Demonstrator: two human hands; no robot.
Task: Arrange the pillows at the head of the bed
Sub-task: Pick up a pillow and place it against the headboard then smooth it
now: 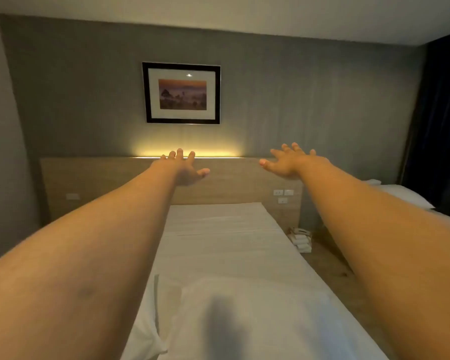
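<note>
A narrow bed (226, 245) with white sheets runs away from me toward a wooden headboard (234, 183). White pillows (244, 315) lie on the near end of the bed, below my arms; one pillow edge (146, 328) sticks out at the left. Both my arms stretch straight forward above the bed. My left hand (185, 167) is open with fingers spread, palm down, in front of the headboard's top edge. My right hand (289, 162) is open too, fingers apart, at about the same height. Neither hand touches anything.
A framed picture (181, 93) hangs above a lit strip on the headboard. Wall sockets (283, 192) sit at the headboard's right end. A phone and folded items (300, 239) lie beside the bed. A second bed with a white pillow (405, 196) stands right, by dark curtains (439, 120).
</note>
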